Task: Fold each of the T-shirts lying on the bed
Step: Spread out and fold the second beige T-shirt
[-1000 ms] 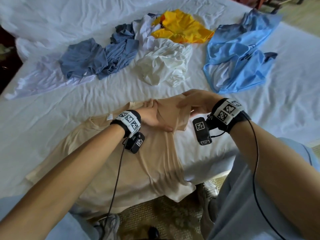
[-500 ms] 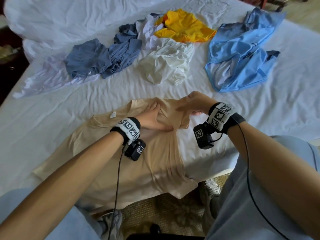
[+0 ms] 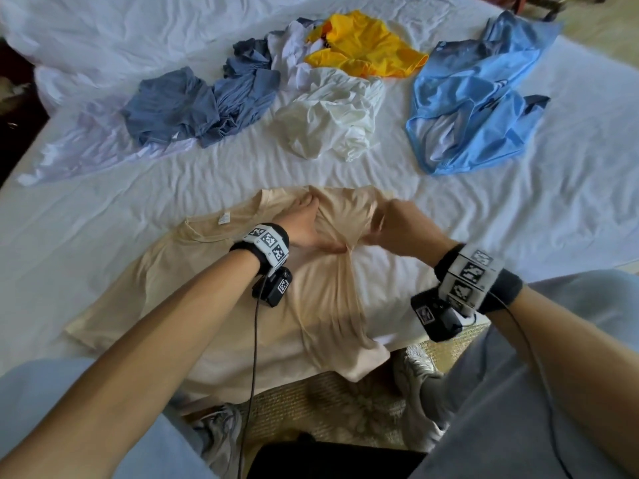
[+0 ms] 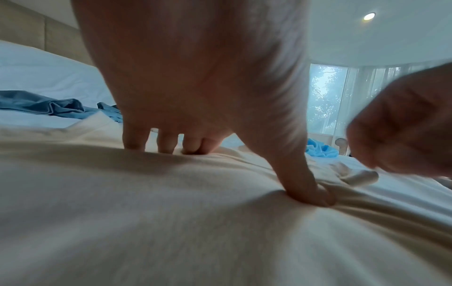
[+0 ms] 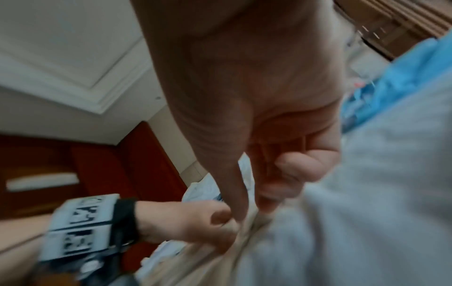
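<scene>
Pressing beige T-shirt (image 3: 207, 288) flat, left hand (image 3: 304, 226); right hand (image 3: 394, 226) pinching sleeve.

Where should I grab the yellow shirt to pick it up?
Probably the yellow shirt by its pointed corner toward the light blue shirt, reaching from the right. That edge lies free on the bed sheet; its left side tangles with white clothes.

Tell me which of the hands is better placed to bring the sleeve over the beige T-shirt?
Probably the right hand: it pinches the sleeve of the beige T-shirt and is free to move. The left hand presses flat at the fold line, so it should stay as anchor.
</scene>
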{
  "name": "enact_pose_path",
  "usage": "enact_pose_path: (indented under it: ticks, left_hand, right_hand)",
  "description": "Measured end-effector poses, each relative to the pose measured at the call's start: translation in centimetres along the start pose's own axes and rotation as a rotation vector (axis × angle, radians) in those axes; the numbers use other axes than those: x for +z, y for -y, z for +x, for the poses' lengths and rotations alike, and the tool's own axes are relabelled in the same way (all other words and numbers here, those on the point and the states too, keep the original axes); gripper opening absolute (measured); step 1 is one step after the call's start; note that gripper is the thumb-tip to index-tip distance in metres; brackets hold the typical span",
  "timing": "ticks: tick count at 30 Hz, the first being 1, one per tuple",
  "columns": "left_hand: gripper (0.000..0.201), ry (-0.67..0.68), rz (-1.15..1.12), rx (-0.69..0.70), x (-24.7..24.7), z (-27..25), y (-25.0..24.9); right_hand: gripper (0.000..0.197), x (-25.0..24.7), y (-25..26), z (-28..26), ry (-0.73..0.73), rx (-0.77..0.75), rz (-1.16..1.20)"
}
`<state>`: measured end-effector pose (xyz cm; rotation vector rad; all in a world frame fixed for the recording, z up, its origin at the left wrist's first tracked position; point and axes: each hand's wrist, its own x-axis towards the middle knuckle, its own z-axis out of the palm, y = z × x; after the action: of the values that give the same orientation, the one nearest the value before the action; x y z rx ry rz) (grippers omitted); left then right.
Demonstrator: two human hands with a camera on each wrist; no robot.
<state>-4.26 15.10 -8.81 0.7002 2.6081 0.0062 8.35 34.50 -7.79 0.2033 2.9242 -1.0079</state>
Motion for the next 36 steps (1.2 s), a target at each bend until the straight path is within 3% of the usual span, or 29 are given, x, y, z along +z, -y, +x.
enact_pose_path:
  ticks: [2,4,11,17,22,25,28,30,33,36]
  left_hand:
    - [0.161,-0.023,0.018,-0.005,-0.1,0.3,-0.1]
    - [0.159,-0.026,0.037,0.004,-0.2,0.4,0.0]
    - [0.155,-0.017,0.065,0.001,-0.3,0.5,0.0]
    - [0.15,0.005,0.052,-0.001,-1.1,0.6,-0.1]
    - [0.145,0.014,0.067,-0.017,-1.7,0.4,-0.4]
    - [0.147,0.011,0.08,-0.01,-1.6,0.3,-0.5]
    - [0.143,0.009,0.105,-0.006,-1.6,0.3,-0.6]
    - [0.145,0.013,0.09,-0.008,-1.5,0.3,-0.5]
    - [0.148,0.017,0.026,0.014,-1.4,0.1,-0.2]
    - [0.116,-0.018,-0.033,0.022,-1.3,-1.5,-1.0]
  right_hand:
    - [0.028,1.5,-0.2,-2.1,0.251,0.036,0.075]
    - [0.031,3.2,0.0,-3.8,0.365,0.074,0.17]
    - [0.031,4.4,0.7,-4.7,0.386,0.171,0.358]
    - [0.024,1.7,-1.2,-3.4,0.335,0.123,0.097]
    - [0.021,0.8,-1.0,-3.1,0.184,0.064,0.04]
    - [0.033,0.8,-0.8,-4.1,0.438,0.054,0.0]
    - [0.03,1.8,-0.3,-5.5,0.75,0.091,0.0]
    - [0.028,2.7,-0.2,-6.4,0.826,0.118,0.014]
    - [0.027,3.5,-0.7,-7.8,0.703,0.088,0.03]
    - [0.037,3.3,-1.0,-8.4,0.389,0.047,0.065]
